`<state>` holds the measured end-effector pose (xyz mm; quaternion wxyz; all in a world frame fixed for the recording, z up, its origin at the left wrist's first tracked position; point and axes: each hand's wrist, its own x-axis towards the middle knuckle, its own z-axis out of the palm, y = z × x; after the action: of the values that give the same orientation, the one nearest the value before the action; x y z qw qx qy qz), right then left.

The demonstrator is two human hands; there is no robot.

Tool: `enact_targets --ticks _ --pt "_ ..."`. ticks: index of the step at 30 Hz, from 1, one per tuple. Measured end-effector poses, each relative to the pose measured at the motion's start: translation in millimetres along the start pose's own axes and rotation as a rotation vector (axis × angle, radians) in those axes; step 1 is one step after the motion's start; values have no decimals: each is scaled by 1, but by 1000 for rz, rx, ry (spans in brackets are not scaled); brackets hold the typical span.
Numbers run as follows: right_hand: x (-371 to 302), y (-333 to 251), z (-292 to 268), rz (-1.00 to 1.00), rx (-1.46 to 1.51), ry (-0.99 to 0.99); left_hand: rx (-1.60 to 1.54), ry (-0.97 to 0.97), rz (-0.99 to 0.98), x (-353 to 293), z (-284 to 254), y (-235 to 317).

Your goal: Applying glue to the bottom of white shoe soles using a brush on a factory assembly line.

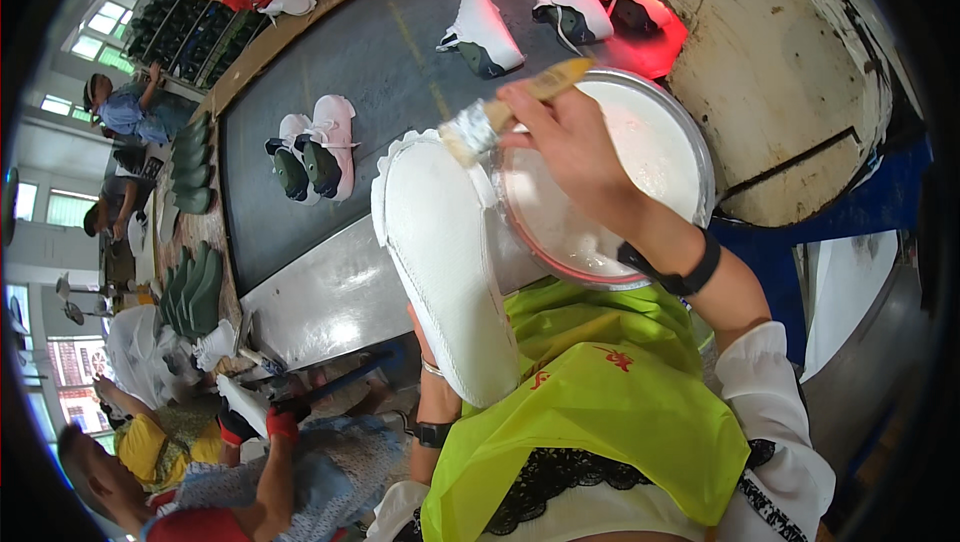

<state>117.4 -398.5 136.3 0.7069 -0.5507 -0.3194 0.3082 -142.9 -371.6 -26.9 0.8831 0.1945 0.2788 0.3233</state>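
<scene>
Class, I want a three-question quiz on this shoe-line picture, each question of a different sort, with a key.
1. True or false: the right hand holds a brush above the white shoe sole.
2. Multiple choice: the round pan beside the sole holds A) white liquid, B) green shoe forms, C) red gloves.
3. Fill in: the apron worn by the person is bright yellow-____.

Key:
1. True. The bristles sit at the sole's upper right edge.
2. A.
3. Green. The left hand is hidden under the sole, so its grip cannot be judged.
</scene>
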Motion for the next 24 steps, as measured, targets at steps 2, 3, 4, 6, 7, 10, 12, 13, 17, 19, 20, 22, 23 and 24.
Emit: enact_targets --ticks 2,3,4,6,7,10,12,13,17,19,20,22,23,24 --pt "14 12 10 145 184 46 6 -8 -8 -2 -2 2" --pt "8 10 6 352 75 30 5 -9 -5 -6 -4 4" --pt "-5 15 -3 347 70 33 -1 -19 -12 -5 -3 1" --pt "-32 25 -14 427 153 -72 -14 -23 -14 -6 -3 2" --pt "-34 25 -19 433 154 -83 -19 -17 -10 -7 -2 2" --pt "-33 12 -16 234 112 -24 -18 -7 -27 -12 0 4" --pt "-19 3 -5 1 112 73 -14 -22 -46 -13 -2 3" --pt "-18 4 3 -4 113 80 -13 -30 -55 -14 -3 3" --pt "-49 28 19 205 232 115 -35 -51 -71 -20 -1 2" --pt "-56 36 10 320 263 122 -54 -44 -58 -24 2 1" --pt "-58 35 6 324 190 126 -61 -37 -56 -27 4 1" --pt "-50 25 6 139 99 207 -101 -1 -54 -31 32 3" --pt "-40 6 14 87 151 266 -140 23 -47 -31 44 7" --pt "-33 -4 23 36 203 322 -137 20 -47 -31 42 8"
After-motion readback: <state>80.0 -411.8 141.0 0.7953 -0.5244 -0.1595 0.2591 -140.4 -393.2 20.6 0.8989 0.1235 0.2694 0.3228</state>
